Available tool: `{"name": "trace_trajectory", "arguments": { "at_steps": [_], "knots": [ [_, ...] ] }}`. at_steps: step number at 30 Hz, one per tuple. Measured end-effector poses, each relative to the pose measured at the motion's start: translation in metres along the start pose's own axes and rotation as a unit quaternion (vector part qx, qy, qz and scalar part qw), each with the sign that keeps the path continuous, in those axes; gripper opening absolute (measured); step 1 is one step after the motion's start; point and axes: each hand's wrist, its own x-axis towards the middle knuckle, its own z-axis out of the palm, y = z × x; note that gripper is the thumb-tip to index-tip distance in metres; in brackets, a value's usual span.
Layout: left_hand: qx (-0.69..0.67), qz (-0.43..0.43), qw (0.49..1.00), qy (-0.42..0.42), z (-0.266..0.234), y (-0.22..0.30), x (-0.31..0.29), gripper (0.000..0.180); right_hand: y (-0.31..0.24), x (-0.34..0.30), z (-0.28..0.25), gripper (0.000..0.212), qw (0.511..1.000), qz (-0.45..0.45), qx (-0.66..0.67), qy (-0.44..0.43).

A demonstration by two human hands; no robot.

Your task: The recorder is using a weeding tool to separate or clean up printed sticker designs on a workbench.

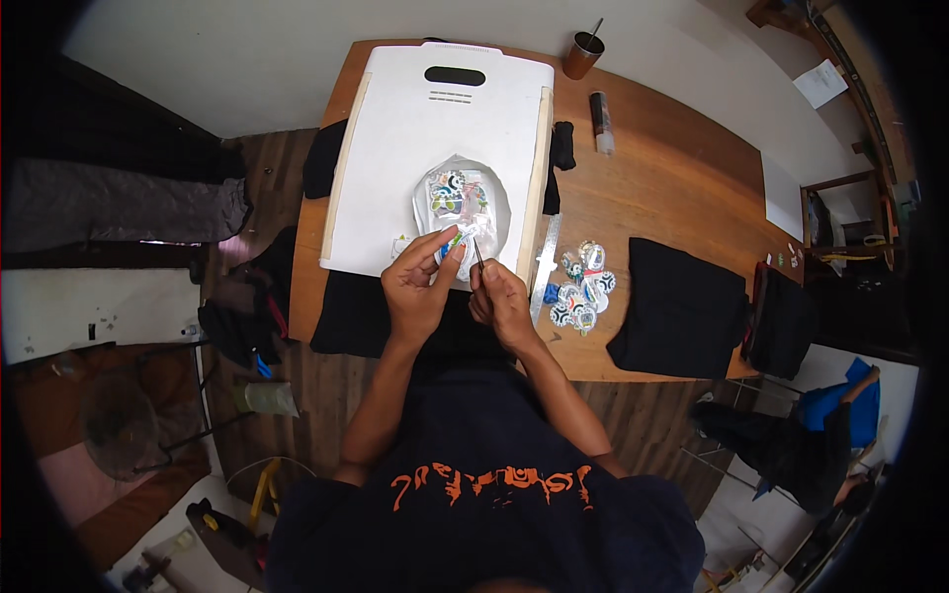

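My left hand (420, 277) is closed, thumb and fingertips pinching a small white piece with green and blue print (453, 243). In my right hand (504, 304) is a thin, dark, pointed tool (478, 254), its tip up near that piece; its exact kind is too small to tell. Both hands are over the near edge of a large white board (386, 148) with a dark handle slot. Just beyond my fingers, a clear plastic bag (494, 212) lies on the board, with printed cut-out pieces (449, 188) in or on it.
Right of the board, a metal ruler (545, 267) lies beside a pile of round printed pieces (583, 301). Folded black cloth (677, 306) covers the table's right front. Farther back stand a brown cup (583, 54) and a cylindrical container (601, 123). Another person (791, 435) is at far right.
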Motion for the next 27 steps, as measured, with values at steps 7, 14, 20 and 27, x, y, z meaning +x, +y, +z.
{"name": "trace_trajectory", "arguments": {
  "at_steps": [7, 14, 20, 27],
  "knots": [
    [-0.016, 0.004, 1.000, -0.009, 0.0010, -0.0007, 0.0012, 0.033, -0.0007, 0.0004, -0.0015, 0.037, 1.000, 0.001, 0.002, -0.005],
    [-0.009, 0.007, 1.000, -0.009, -0.0002, -0.0006, 0.0033, 0.033, 0.0018, 0.0027, -0.0045, 0.037, 1.000, 0.010, 0.002, -0.005],
    [-0.006, 0.004, 1.000, -0.011, -0.0008, -0.0010, 0.0043, 0.033, 0.0014, 0.0042, -0.0040, 0.037, 1.000, 0.007, 0.001, -0.004],
    [-0.006, 0.007, 1.000, -0.009, -0.0018, -0.0024, 0.0047, 0.033, 0.0008, 0.0052, -0.0033, 0.037, 1.000, 0.000, -0.007, -0.005]
  ]
}}
